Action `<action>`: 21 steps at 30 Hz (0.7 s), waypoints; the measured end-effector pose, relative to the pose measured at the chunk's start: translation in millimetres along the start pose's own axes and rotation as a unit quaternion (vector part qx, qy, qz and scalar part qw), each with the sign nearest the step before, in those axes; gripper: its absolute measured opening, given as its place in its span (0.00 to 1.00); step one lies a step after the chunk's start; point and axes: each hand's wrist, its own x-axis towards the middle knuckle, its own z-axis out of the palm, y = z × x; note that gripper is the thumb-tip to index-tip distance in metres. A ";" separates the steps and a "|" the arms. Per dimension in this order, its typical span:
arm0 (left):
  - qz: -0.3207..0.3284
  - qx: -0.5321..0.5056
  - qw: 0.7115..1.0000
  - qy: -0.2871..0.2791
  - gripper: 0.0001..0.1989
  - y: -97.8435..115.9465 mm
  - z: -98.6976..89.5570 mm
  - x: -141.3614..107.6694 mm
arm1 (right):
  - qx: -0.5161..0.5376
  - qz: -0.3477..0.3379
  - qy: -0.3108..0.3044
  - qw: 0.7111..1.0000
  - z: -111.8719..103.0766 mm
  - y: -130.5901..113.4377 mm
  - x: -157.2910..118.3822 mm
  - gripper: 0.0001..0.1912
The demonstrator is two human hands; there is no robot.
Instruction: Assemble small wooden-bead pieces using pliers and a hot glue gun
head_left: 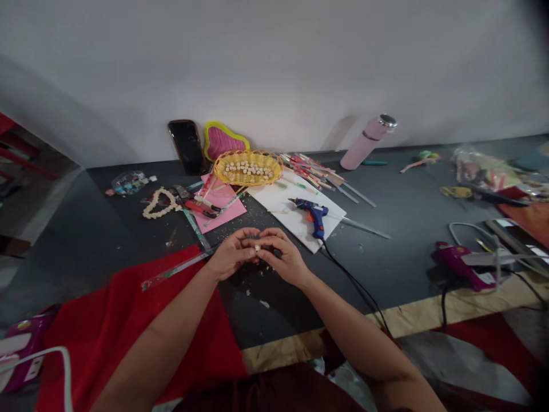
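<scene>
Over the dark tabletop my left hand (233, 253) and my right hand (283, 256) meet, fingertips together. Pinched between them is a small cream-coloured piece (257, 248), too tiny to make out in detail. Both hands are closed on it. Beyond them stands a yellow woven basket (249, 179) with several similar cream pieces inside. A blue glue gun (315, 216) lies on a white board (281, 214) to the right. At the left is a triangular frame (148, 214) covered in cream pieces, beside red-handled pliers (200, 209) on pink paper (234, 215).
A phone (187, 147) and a yellow-edged pink frame (226, 142) lean against the wall. Farther right stand a pink bottle (363, 146) and a bundle of sticks (311, 169). Red cloth (128, 309) covers the front left. The glue gun's cord (355, 280) runs over the table edge.
</scene>
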 end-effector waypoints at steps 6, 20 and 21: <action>0.001 0.003 1.000 -0.001 0.22 0.5 0.0 0.3 | -0.010 -0.007 -0.008 1.000 -0.7 0.6 -0.4 0.11; 0.007 0.014 1.000 -0.006 0.24 0.2 -3.0 1.4 | -0.038 -0.052 -0.017 0.998 -5.5 -2.1 0.8 0.10; 0.008 0.015 1.000 -0.004 0.24 0.2 -3.1 1.3 | -0.040 -0.054 -0.019 0.998 -5.7 -2.4 1.1 0.10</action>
